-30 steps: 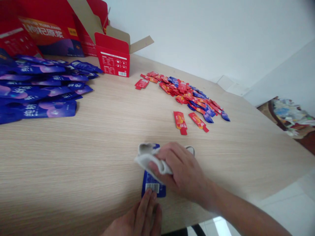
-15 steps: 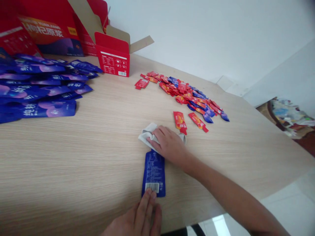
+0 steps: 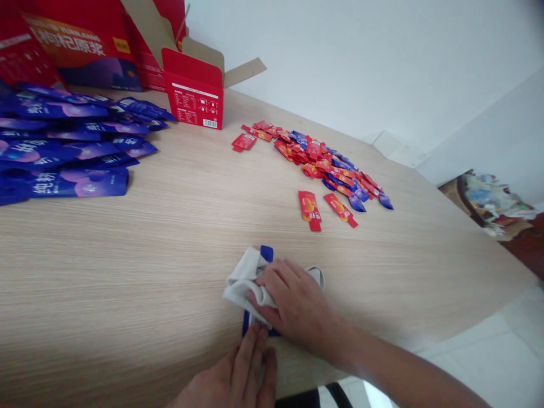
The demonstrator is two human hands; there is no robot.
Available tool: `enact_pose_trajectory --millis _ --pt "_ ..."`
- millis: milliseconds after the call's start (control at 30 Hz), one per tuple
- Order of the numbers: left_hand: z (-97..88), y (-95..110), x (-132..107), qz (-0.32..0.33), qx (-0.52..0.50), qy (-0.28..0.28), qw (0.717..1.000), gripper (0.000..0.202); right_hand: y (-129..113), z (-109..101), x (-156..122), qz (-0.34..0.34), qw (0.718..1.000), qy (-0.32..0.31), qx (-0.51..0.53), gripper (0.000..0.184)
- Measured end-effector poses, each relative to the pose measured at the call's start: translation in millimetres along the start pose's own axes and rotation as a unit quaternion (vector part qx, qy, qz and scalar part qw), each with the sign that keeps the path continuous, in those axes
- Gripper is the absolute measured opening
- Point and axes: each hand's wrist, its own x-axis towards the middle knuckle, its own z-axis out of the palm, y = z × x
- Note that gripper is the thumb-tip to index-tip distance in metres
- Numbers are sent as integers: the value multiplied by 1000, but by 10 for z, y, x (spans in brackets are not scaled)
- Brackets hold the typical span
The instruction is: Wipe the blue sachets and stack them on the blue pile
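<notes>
A blue pouch (image 3: 267, 253) lies flat near the table's front edge, mostly covered by a light grey cloth (image 3: 243, 283). Only its top spout end and parts of its lower end show. My right hand (image 3: 293, 300) is closed on the cloth and presses it onto the pouch. With fingers stretched out, my left hand (image 3: 242, 365) lies at the pouch's bottom edge, its fingertips touching the barcode end and close to the cloth.
Two red sachets (image 3: 310, 209) lie beyond my hands, before a pile of red and blue sachets (image 3: 323, 161). Blue pouches (image 3: 80, 181) are stacked at left. Behind them stand red cartons (image 3: 193, 93), one with open flaps. A bin of litter (image 3: 488, 195) is beyond the table's right edge.
My right hand has drawn the cloth from the pouch's spout end down over its body towards me. My left hand has stayed at the bottom edge.
</notes>
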Motion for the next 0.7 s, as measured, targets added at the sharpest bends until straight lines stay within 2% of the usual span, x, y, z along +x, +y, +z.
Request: enact_pose_trajectory --millis 133,200,267,333,400,467,567,633,700 --pt "10 -31 -3 -4 12 23 1000 25 409 35 445 44 997 9 -60 18" --pt "10 -52 5 0 14 18 1000 26 585 -10 634 63 993 14 -102 20" --pt "18 -60 5 4 15 14 1000 27 653 -109 717 68 990 38 -116 20" --pt "30 -55 -4 5 21 20 1000 27 570 -234 662 61 991 81 -90 18" --pt "29 -44 -10 12 31 31 999 26 360 -329 482 52 991 113 -41 17" --pt "4 -39 -2 17 35 21 999 26 103 -343 237 24 995 94 -2 14" --pt "-62 -47 32 18 24 -12 999 29 -158 -214 -58 -31 999 21 12 9" --pt "-94 -53 49 11 16 -19 1000 29 -168 -100 -103 -29 1000 -5 8 9" --pt "-98 -50 51 7 14 -18 1000 29 -50 -16 -4 -2 1000 -3 -1 10"
